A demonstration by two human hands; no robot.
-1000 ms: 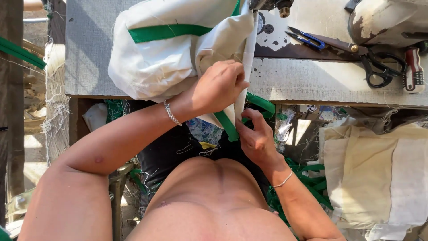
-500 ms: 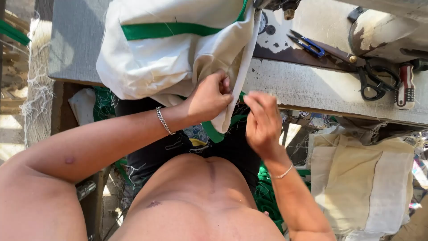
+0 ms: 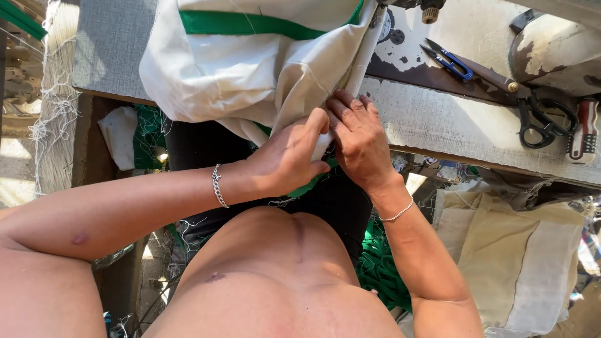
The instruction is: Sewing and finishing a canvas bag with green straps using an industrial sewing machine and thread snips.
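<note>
A white cloth with a green band (image 3: 250, 56) hangs over the front edge of a worn sewing table (image 3: 451, 125). My left hand (image 3: 291, 156), with a chain bracelet at the wrist, pinches the cloth's lower fold at the table edge. My right hand (image 3: 360, 141), with a thin bracelet, presses flat on the same fold right beside it, fingers pointing up at the cloth. Both hands touch each other over the fabric.
Small blue thread snips (image 3: 447, 61) and large black scissors (image 3: 532, 109) lie on the table to the right, with a red-handled tool (image 3: 583, 131) beyond. Cream fabric pieces (image 3: 519, 250) are piled low on the right. Green netting (image 3: 382, 269) lies under the table.
The view has moved closer to the table. My right hand rose from the green strip below the edge up onto the cloth fold, and my left hand shifted right to meet it.
</note>
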